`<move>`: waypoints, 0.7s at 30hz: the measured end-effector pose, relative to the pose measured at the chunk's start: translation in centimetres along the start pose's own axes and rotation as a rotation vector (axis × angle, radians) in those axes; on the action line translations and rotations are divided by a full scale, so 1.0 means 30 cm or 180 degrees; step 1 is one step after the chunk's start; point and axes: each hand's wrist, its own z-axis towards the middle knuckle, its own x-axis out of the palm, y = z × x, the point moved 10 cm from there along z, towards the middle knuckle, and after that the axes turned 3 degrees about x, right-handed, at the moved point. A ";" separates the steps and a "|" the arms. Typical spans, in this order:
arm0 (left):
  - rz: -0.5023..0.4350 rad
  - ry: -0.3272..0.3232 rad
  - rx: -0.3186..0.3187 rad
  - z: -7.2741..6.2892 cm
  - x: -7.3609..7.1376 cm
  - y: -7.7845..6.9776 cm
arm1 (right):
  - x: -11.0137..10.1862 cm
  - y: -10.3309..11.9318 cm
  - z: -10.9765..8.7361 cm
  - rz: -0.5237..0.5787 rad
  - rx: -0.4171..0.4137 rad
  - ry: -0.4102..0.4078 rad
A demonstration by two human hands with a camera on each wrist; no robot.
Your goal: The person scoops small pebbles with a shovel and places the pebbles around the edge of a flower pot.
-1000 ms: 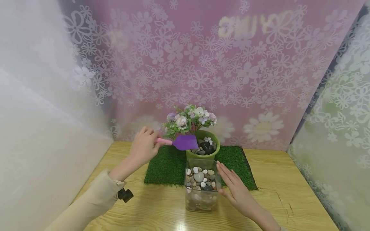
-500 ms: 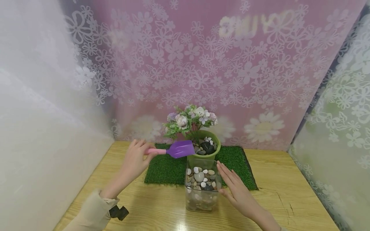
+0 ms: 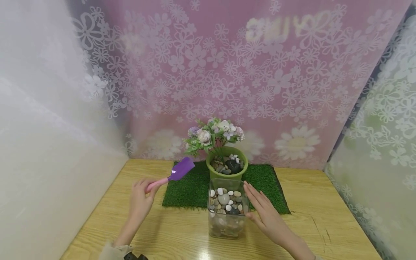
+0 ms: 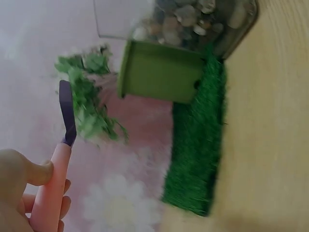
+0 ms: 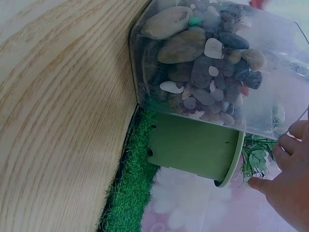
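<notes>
My left hand grips the pink handle of a small toy shovel with a purple blade. The blade is raised left of the flower pot, over the turf mat, and carries nothing that shows. In the left wrist view the shovel handle lies between thumb and curled fingers. My right hand rests with straight fingers against the right side of a clear square container of pebbles. Behind the container stands a green flower pot, holding stones and artificial flowers.
A green artificial turf mat lies under the pot on the wooden table. A pink floral curtain hangs behind, and pale sheets close off both sides.
My left hand has drawn the shovel back from over the pot, leftward and nearer to me, tilting the blade upward. My right hand has stayed at the container.
</notes>
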 end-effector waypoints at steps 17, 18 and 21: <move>0.0707 0.0534 -0.1429 -0.194 -0.003 0.414 | 0.004 -0.009 -0.003 0.0016 0.0058 0.0013; 0.0699 0.0583 -0.1505 -0.199 -0.003 0.425 | 0.004 -0.008 -0.003 0.0010 0.0046 0.0013; 0.0736 0.0694 -0.1585 -0.207 -0.002 0.447 | 0.005 -0.007 -0.002 0.0029 0.0058 0.0027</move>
